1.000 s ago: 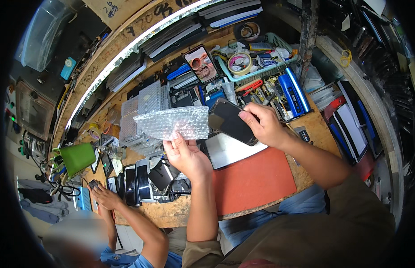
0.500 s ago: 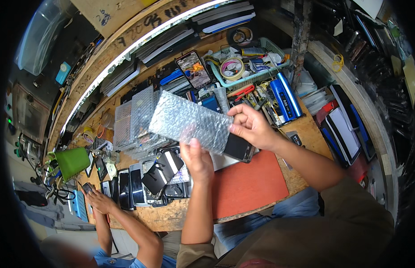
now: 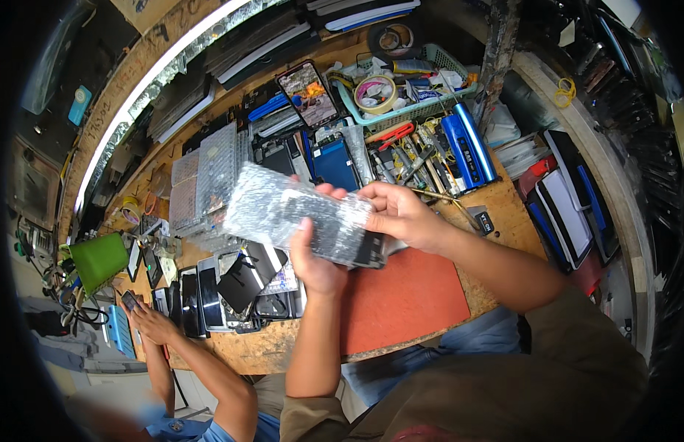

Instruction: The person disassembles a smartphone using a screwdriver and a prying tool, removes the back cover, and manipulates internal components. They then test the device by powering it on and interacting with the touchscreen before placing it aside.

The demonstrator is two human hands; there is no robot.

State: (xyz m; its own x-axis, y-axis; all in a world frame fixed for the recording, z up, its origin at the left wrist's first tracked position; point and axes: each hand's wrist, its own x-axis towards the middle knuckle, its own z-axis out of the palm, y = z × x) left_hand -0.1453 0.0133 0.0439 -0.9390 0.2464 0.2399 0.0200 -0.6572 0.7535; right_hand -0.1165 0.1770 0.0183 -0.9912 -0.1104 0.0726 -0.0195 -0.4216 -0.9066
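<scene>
A silvery bubble-wrap sleeve [image 3: 259, 206] hangs over the bench in front of me, tilted down to the right. Inside it lies a dark flat phone-sized panel [image 3: 372, 251], its lower right end sticking out of the sleeve's mouth. My left hand [image 3: 316, 267] grips the sleeve from below, thumb on top and fingertips showing past the far edge. At the sleeve's right end, my right hand [image 3: 410, 221] pinches the edge by the mouth. Beneath both hands spreads an orange-red work mat [image 3: 405, 302].
Left of the mat sit several phones and dark panels [image 3: 209, 295]. Behind are stacked clear trays [image 3: 217, 169], a propped lit phone [image 3: 307, 92], a green basket [image 3: 423, 103] with tape, and tools beside a blue cylinder [image 3: 475, 147]. A co-worker's hands [image 3: 154, 323] hold a small dark object at far left.
The dark panel has slid further into the bubble-wrap sleeve. My left hand has moved up around the sleeve, its fingers now showing behind it. The view has shifted slightly.
</scene>
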